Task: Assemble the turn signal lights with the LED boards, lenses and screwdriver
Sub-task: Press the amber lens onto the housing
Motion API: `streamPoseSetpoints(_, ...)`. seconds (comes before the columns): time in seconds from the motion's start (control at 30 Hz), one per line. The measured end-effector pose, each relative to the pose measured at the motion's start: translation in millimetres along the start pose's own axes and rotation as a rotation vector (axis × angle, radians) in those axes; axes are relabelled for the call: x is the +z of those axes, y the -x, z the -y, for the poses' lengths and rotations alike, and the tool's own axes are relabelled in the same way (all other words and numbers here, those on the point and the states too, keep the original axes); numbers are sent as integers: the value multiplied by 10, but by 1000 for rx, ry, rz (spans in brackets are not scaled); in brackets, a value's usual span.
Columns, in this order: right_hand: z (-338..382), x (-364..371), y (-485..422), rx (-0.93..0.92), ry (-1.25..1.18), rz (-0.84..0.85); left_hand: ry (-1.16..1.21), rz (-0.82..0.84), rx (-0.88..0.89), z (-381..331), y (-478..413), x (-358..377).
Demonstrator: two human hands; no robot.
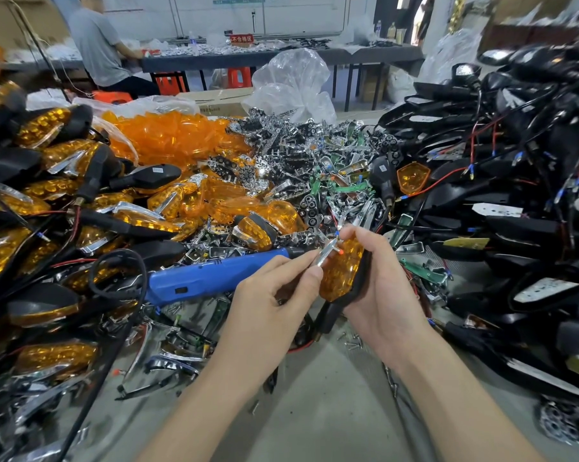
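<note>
Bare bench [314,411] at 6 o'clock, both forearms coming in over it. Frame centre: right hand [384,288] has its grip wrapped round a turn signal light [341,271] – black housing in the palm, amber lens facing left, thumb on the top edge. Left hand [271,295], grip pinching a chrome strip [324,253] between thumb and forefinger, strip touching the lens at its 11 o'clock corner. Loose screws [353,341] on the bench just under the hands. Blue screwdriver [215,278] lies at 9 o'clock of the hands, tip towards them, untouched. Finished lights [48,195] heaped at 9–10 o'clock. Green LED boards [344,188] among chrome reflectors [298,151] at 12. Spare amber lenses [175,138] piled at 11. Wired black housings [514,161] stacked at 2–3 o'clock. Far back – clear plastic bag [294,81] at 12, seated person [98,45] at 11.
</note>
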State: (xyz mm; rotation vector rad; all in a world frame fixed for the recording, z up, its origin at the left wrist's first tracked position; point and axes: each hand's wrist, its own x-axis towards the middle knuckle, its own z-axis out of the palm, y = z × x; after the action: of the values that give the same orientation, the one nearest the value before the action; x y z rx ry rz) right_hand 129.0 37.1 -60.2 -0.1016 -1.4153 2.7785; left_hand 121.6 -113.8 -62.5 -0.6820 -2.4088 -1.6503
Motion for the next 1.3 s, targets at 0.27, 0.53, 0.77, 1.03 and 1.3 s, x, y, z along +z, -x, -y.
streamPoseSetpoints(0.27, 6, 37, -1, -3, -4, -70, -24, 1, 14, -16, 8, 4)
streamPoseSetpoints(0.53, -6, 38, -12, -59, -8, -84, -37, 28, 22, -35, 24, 9)
streamPoseSetpoints(0.77, -33, -21, -46, -24, -40, -66, -66, 25, 53, -1, 30, 38)
streamPoseSetpoints(1.03, -14, -3, -30, -11, -60, -44, -120, 32, 97, 43, 42, 53)
streamPoseSetpoints(1.3, -7, 0, -31, -14, -120, -72, -199, 70, 158, 51, 65, 53)
